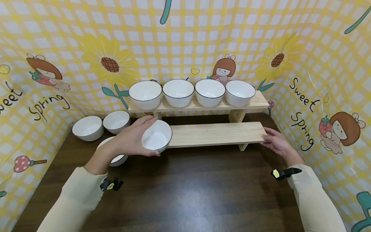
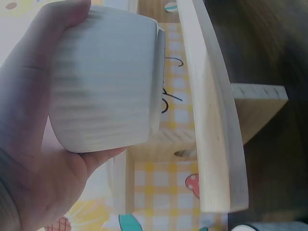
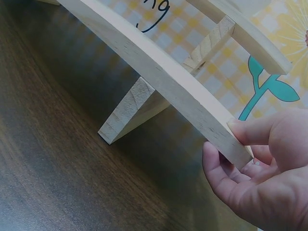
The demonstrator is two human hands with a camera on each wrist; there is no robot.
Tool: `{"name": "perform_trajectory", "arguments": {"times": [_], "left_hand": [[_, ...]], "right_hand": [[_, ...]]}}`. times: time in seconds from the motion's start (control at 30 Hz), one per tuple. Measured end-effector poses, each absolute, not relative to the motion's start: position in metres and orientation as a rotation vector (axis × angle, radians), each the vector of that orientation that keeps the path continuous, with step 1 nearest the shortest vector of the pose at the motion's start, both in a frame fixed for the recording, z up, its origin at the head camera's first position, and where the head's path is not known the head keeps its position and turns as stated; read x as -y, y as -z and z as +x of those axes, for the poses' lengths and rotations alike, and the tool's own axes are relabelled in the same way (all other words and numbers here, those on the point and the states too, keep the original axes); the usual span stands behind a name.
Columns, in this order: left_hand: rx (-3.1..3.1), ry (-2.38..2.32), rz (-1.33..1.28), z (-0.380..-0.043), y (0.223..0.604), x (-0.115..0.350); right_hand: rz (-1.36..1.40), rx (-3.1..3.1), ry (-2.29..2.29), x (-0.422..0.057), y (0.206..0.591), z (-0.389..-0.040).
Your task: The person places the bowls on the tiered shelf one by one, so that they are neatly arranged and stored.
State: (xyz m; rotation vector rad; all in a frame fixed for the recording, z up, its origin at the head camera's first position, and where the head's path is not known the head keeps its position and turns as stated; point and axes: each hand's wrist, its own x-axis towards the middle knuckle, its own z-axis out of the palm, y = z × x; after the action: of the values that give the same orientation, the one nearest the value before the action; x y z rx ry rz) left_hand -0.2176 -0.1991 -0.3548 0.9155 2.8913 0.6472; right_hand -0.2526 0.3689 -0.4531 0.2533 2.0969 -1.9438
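Observation:
My left hand [image 1: 134,137] grips a white bowl [image 1: 156,135] with a dark rim, thumb on the near side and fingers on the far side. In the head view the bowl overlaps the left end of the lower shelf board [image 1: 214,133]. The left wrist view shows the bowl's ribbed outer wall [image 2: 103,79] close beside the wooden board [image 2: 214,115]. At the board's right end, my right hand [image 1: 276,141] pinches the corner, thumb on top and fingers beneath, as the right wrist view also shows near the board's end [image 3: 226,139].
Several white bowls stand in a row on the upper shelf [image 1: 200,105], among them a rightmost bowl [image 1: 240,93]. More bowls, such as one at the far left [image 1: 88,128], sit on the dark table [image 1: 188,187]. Yellow checked cloth [image 1: 179,38] surrounds the table at back and sides.

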Motion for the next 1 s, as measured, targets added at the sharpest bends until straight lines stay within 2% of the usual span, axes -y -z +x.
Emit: {"name": "perform_trajectory", "arguments": {"times": [1.0], "left_hand": [[-2.778, -0.666, 1.002, -0.243, 0.360, 0.130]], "right_hand": [[0.223, -2.100, 1.956, -0.370, 0.453, -0.251]]}}
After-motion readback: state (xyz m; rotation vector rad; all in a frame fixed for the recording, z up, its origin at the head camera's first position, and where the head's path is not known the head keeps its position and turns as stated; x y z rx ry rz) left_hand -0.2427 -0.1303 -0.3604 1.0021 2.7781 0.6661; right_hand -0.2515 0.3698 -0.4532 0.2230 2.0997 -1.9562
